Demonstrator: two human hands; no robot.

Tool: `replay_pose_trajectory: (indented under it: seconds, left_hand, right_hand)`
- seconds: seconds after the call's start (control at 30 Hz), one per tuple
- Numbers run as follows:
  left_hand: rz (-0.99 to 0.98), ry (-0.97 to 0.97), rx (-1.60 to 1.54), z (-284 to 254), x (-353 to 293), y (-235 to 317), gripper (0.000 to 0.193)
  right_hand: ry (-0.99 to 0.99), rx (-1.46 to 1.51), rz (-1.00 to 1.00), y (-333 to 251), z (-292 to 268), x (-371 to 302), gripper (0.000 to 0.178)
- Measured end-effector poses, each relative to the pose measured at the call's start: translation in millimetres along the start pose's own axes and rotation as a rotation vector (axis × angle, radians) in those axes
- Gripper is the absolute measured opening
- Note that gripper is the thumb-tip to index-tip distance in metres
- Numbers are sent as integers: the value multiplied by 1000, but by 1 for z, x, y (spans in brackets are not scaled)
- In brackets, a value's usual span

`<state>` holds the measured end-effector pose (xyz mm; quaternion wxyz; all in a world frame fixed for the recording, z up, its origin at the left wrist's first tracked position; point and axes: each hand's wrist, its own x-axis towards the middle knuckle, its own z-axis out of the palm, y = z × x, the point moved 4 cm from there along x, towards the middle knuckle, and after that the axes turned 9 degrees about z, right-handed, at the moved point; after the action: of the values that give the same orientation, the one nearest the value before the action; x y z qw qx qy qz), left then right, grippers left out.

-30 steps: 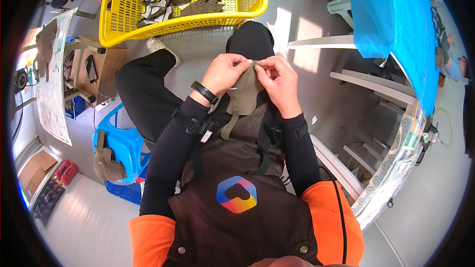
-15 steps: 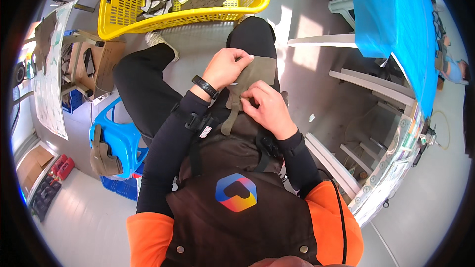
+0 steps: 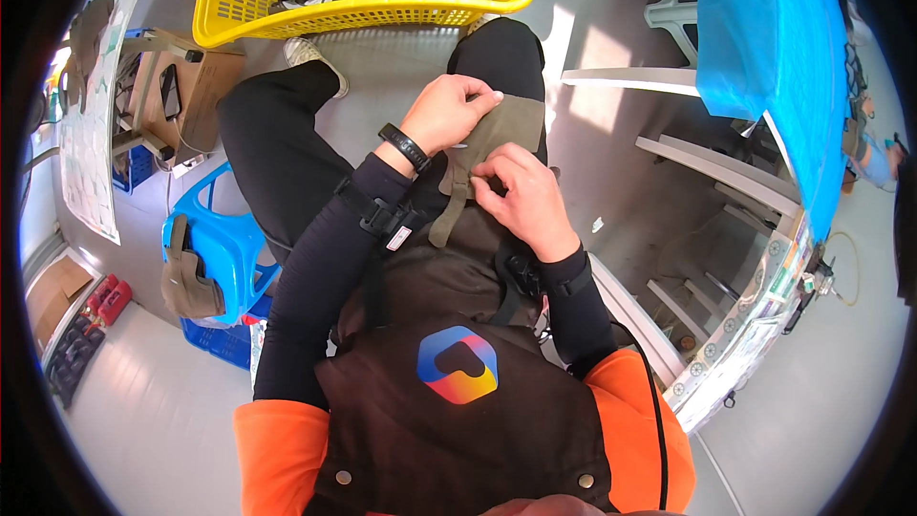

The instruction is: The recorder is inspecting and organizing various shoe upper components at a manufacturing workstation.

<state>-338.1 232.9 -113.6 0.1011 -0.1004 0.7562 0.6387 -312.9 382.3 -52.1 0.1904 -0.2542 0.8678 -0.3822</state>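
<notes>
An olive-brown fabric piece [image 3: 511,124] with a narrow strap-like tail lies over my right thigh. My left hand [image 3: 447,115] pinches its upper left edge between thumb and fingers. Lower down, my right hand [image 3: 523,193] has thumb and forefinger closed on the fabric near the base of the tail. The tail hangs down toward my apron, below both hands. A small pale spot shows on the fabric beside the left hand; what it is I cannot make out.
Ahead stands a yellow plastic basket [image 3: 368,14] holding stacks of similar brown pieces. A blue stool [image 3: 224,244] at my left carries another fabric piece [image 3: 186,277]. On the right are a white table frame [image 3: 721,172] and a blue sheet [image 3: 764,38]. A cardboard box [image 3: 205,86] stands at far left.
Both hands keep their pinch on the fabric and have shifted slightly to the right in view with it. The whole view has tilted a little; the basket sits higher.
</notes>
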Motion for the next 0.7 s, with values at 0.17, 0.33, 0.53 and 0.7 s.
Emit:
replay_pose_trajectory:
  seconds: [0.17,0.33,0.53,0.7]
  left_hand:
    - [18,-4,4,-4,1,-1,28]
    - [18,218,-216,-41,5,13,32]
    - [-85,447,-710,-49,-2,-22,26]
    - [-241,374,-1087,-18,-28,1,29]
  right_hand:
    - [-189,47,-8,-7,-10,-4,10]
    - [270,614,268,31,-54,-2,11]
    - [242,1271,453,65,-45,0,12]
    - [230,995,303,44,-16,18,13]
